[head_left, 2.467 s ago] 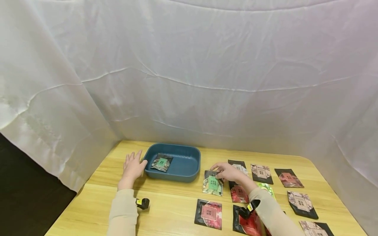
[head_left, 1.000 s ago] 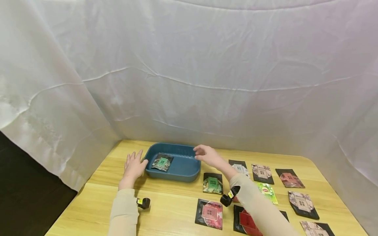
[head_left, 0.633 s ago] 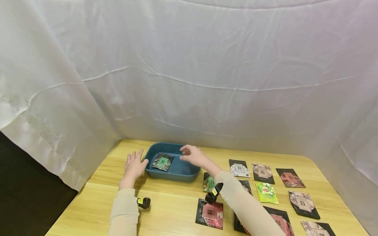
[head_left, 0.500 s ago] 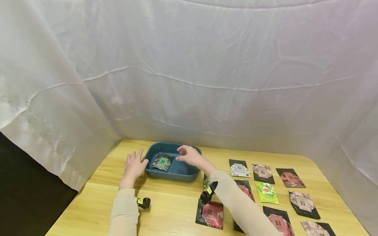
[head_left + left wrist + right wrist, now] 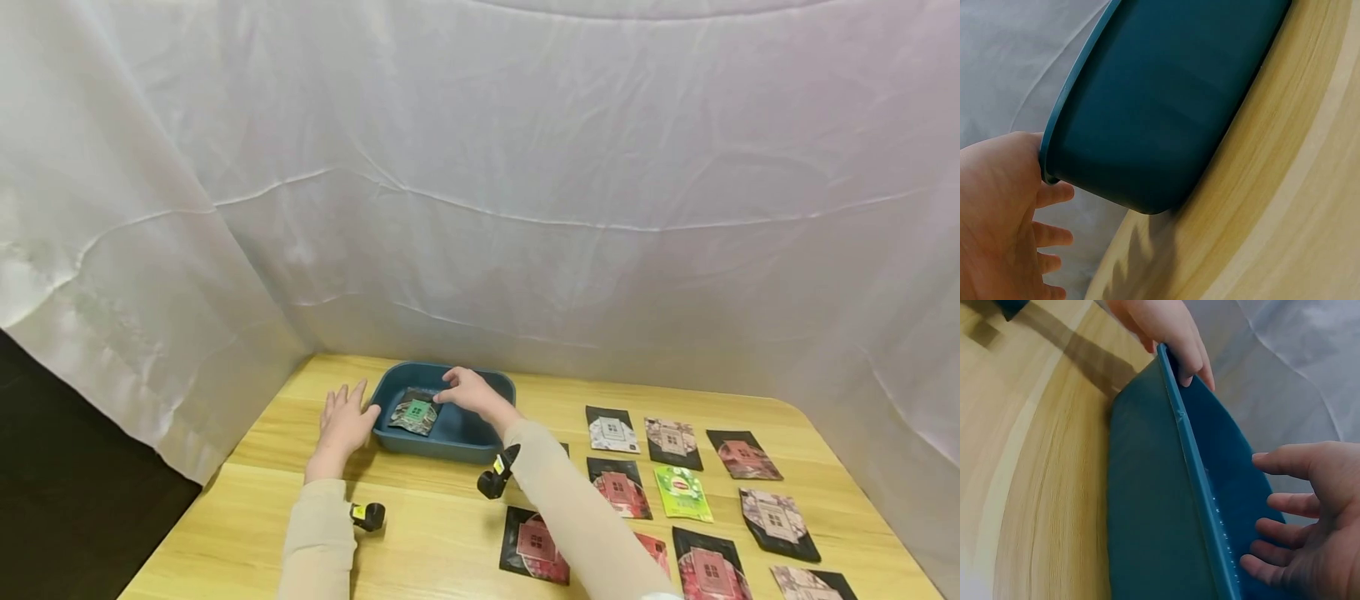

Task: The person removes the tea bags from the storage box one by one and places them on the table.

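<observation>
A dark blue tray [image 5: 442,450] stands near the back of the table, with one black sachet with a green label [image 5: 414,414] lying in its left half. My left hand [image 5: 345,425] is at the tray's left end, the thumb over the rim and the other fingers spread straight outside it. Over the tray hovers my right hand [image 5: 471,392], thumb and fingertips close to the sachet. In the right wrist view the right hand's fingers [image 5: 1285,532] are loosely bent and hold nothing. Whether the right thumb touches the sachet, I cannot tell.
Several sachets lie at the right: a green-yellow one [image 5: 682,493], red-labelled ones [image 5: 617,487], pale ones [image 5: 672,442]. My right forearm covers most of another green-labelled sachet and part of a red-labelled one [image 5: 532,546]. A pale curtain [image 5: 480,250] hangs behind the table.
My right hand has left the green-labelled sachet on the table and moved left over the tray, with nothing in its fingers. My left hand has stayed at the tray's end.
</observation>
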`<state>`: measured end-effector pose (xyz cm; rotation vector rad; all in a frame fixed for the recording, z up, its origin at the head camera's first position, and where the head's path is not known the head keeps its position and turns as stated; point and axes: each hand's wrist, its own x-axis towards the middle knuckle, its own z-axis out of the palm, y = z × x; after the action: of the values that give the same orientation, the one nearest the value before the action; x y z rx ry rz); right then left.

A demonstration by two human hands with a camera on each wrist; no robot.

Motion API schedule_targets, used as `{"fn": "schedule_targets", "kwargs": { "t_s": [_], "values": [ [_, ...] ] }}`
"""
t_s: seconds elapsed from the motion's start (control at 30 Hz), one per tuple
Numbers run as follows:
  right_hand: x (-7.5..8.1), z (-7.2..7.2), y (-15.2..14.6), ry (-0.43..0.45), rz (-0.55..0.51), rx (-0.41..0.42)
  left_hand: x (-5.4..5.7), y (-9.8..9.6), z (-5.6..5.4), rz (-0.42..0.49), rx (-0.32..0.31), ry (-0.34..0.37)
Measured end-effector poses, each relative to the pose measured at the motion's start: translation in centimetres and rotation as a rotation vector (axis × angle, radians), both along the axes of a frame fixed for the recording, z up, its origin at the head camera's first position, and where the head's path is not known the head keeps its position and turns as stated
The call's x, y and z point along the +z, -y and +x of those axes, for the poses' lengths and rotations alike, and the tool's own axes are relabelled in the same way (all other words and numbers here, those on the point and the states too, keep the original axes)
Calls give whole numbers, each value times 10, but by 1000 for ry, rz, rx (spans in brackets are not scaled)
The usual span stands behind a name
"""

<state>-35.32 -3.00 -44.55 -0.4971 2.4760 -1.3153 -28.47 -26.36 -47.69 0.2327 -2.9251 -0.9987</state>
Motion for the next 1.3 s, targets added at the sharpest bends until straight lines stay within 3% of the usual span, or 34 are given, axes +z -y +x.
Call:
{"fn": "schedule_targets", "kwargs": {
  "t_s": [0.4,0.9,1.3],
  "values": [
    [-11,-4,15,142,-75,-65,-4,-2,-1,1,1,0],
    [-21,-4,32,148,-72,-87,-5,-2,0,17,10,-11],
    [-19,-2,34,198,9,-58,-3,-1,1,10,6,-12]
  ]
}}
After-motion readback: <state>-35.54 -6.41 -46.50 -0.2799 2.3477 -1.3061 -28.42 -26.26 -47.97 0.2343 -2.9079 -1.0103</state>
